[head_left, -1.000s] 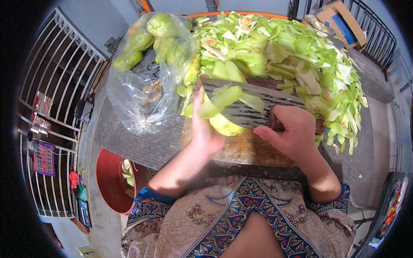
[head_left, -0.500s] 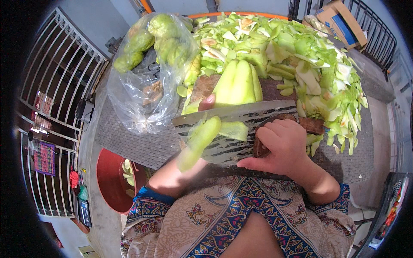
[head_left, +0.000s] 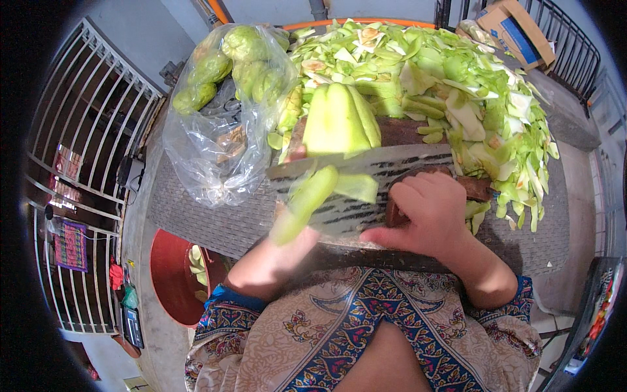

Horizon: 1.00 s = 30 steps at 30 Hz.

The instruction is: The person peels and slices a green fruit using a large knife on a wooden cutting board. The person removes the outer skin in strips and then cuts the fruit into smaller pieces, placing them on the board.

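Observation:
My right hand (head_left: pixel 431 212) is wrapped around the wooden handle of a broad cleaver (head_left: pixel 353 219), its dark-streaked blade lying sideways in front of me. Slices of pale green flesh (head_left: pixel 313 196) cling to the blade's face. Just beyond the blade, a peeled, ribbed chayote (head_left: pixel 339 121) stands over the brown wooden chopping board (head_left: pixel 411 132). My left hand (head_left: pixel 298 152) grips the chayote low on its left side; the blade and slices hide most of its fingers.
Beyond the board spreads a large heap of chayote slices (head_left: pixel 450 65). A clear plastic bag (head_left: pixel 215 170) with unpeeled chayotes (head_left: pixel 245 43) sits at the left of the grey table (head_left: pixel 189 215). Below it stands a red tub (head_left: pixel 171 281); a cardboard box (head_left: pixel 516 32) is at the far right.
The chayote has shifted left and turned slightly, and my left thumb has moved left with it. The cleaver has moved slightly right, with the slices still on its blade.

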### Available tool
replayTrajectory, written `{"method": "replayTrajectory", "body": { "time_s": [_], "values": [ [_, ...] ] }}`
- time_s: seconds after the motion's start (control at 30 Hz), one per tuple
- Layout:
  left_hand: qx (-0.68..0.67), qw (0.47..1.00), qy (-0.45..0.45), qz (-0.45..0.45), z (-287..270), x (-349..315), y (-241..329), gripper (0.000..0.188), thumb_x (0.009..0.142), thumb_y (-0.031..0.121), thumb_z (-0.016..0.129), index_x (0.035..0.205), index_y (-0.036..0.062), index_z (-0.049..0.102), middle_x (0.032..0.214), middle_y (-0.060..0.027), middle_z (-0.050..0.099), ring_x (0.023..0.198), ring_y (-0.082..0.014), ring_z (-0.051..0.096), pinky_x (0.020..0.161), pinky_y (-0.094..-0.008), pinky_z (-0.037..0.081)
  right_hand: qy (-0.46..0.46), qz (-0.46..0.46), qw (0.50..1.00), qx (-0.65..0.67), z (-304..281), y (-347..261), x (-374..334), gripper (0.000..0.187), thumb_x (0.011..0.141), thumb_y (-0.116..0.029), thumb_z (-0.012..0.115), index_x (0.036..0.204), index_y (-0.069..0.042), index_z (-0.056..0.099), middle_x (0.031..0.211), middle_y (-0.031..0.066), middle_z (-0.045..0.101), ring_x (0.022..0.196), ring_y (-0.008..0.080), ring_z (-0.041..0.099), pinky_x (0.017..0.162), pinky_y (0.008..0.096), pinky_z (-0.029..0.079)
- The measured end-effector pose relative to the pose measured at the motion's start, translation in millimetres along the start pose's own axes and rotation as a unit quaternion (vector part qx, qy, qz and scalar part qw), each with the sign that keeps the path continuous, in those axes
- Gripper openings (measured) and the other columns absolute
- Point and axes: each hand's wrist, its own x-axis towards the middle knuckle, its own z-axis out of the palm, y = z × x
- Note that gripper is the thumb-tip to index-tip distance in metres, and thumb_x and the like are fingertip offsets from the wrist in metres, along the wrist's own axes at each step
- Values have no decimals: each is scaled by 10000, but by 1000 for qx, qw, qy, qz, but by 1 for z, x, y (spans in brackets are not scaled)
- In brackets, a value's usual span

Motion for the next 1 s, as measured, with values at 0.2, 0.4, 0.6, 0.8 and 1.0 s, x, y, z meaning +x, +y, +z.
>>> {"method": "replayTrajectory", "body": {
  "time_s": [0.2, 0.4, 0.6, 0.8, 1.0],
  "values": [
    [-103, 991, 86, -14, -4, 13, 8, 837, 767, 693, 560, 1373, 125, 452, 1317, -119, 529, 1195, -302, 514, 1047, -505, 378, 10, 64, 998, -28, 3, 27, 0, 536, 655, -577, 734, 579, -117, 469, 554, 54, 495, 531, 283, 541, 499, 386, 407],
    [83, 991, 106, -8, 13, 2, -8, 725, 824, 570, 545, 1354, 85, 441, 1280, -119, 544, 1122, -286, 568, 982, -448, 453, 1, 34, 999, -13, 1, 14, 4, 552, 676, -580, 722, 582, -102, 463, 544, 64, 481, 530, 294, 530, 498, 389, 394],
    [-84, 989, 88, -81, 2, 12, -6, 767, 818, 651, 505, 1361, 113, 435, 1276, -116, 554, 1112, -288, 576, 904, -478, 489, -23, 195, 980, -35, 9, 51, 7, 587, 729, -629, 656, 586, -73, 531, 555, 119, 539, 534, 325, 568, 495, 420, 421],
    [-28, 984, 95, -147, 11, 11, -21, 788, 818, 686, 479, 1384, 140, 428, 1316, -92, 534, 1145, -289, 555, 919, -495, 473, -18, 223, 973, -51, 14, 53, 12, 541, 778, -583, 645, 684, -52, 609, 586, 131, 562, 577, 337, 586, 529, 427, 427],
    [-198, 968, -94, -121, 5, 11, -7, 756, 823, 657, 460, 1407, 179, 408, 1346, -129, 511, 1152, -357, 554, 939, -543, 456, 19, 357, 933, -41, -19, 78, 11, 550, 780, -596, 639, 659, -60, 612, 581, 123, 579, 554, 322, 597, 524, 430, 447]
  ]
}}
